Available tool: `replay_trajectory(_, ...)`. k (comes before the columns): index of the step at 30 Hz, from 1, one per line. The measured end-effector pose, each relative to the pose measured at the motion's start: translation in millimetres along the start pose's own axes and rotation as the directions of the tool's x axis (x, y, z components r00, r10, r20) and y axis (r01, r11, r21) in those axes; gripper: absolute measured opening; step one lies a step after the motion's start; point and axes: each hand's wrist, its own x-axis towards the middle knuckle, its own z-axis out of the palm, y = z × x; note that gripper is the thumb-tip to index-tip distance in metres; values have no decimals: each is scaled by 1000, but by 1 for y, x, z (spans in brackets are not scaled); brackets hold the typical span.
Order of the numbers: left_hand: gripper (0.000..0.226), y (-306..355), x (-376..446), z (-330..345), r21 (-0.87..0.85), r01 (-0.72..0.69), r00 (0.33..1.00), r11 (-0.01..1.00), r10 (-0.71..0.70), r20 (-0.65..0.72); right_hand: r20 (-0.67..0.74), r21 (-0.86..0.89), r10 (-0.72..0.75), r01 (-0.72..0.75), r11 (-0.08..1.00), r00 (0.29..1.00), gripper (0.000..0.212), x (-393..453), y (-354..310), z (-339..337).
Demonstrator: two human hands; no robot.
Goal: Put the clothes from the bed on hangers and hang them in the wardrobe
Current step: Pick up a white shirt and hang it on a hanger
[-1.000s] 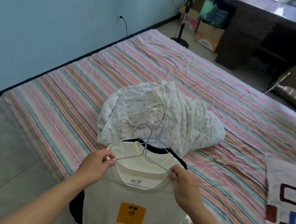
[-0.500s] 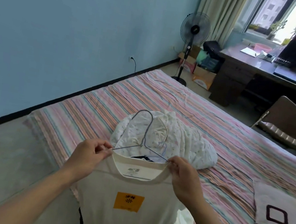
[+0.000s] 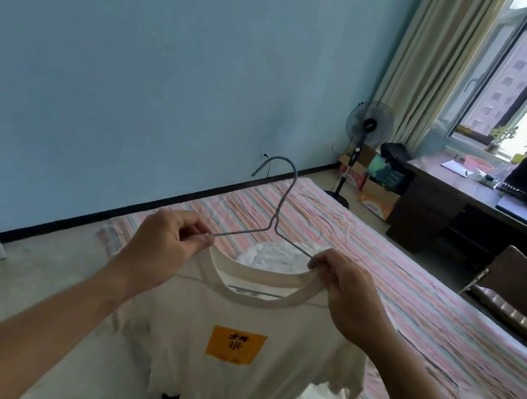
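You have lifted the cream T-shirt (image 3: 233,339) clear of the bed (image 3: 380,280) since a second ago; it now hangs on the wire hanger (image 3: 275,215) in front of you. Your left hand (image 3: 161,248) and right hand (image 3: 343,295) each pinch a hanger shoulder through the collar. It looks ready to carry to the wardrobe, with other clothes left on the bed.

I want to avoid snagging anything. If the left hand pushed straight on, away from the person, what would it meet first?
Likely nothing near: past the left hand gripping the wire hanger lies only the striped bed below, then the blue wall. Depth is unclear.
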Motion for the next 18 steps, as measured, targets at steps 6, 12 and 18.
replay_trajectory(6, 20, 29, -18, -48, 54, 3, 990, 999, 5, -138, 8, 12, -175, 175, 985, 985, 19, 28, -45, -19)
replay_trajectory(12, 24, 53, -45, -81, 112, 71, 961, 991, -38, -272, 24, -50, -378, 379, 924, 925, 14, 55, -79, -22)
replay_trajectory(18, 15, 76, -90, -107, 160, 153, 907, 975, -74, -416, 93, 93, -593, 586, 805, 800, 14, 74, -111, -22)
